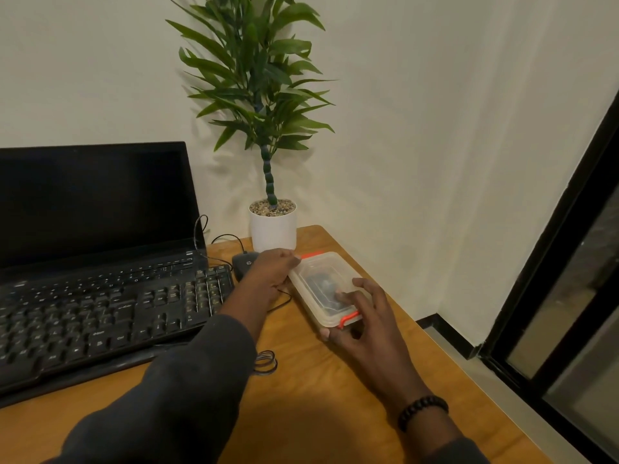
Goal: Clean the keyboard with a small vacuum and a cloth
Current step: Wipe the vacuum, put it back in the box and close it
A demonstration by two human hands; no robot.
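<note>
The clear plastic box (323,289) on the tabletop (301,380), right of the keyboard (110,313), seems light and slippery — left hand (273,269) grips its far corner, right hand (360,316) fingers curl round the near end — hold it by the ends.

Likely an office: desk (335,390), laptop (93,202), keyboard (100,316).

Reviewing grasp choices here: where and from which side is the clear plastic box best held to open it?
Probably hold the plastic box across its long sides from above, since it lies flat on the desk; work the orange clips at the short ends. Left hand and right hand already hold it.
</note>
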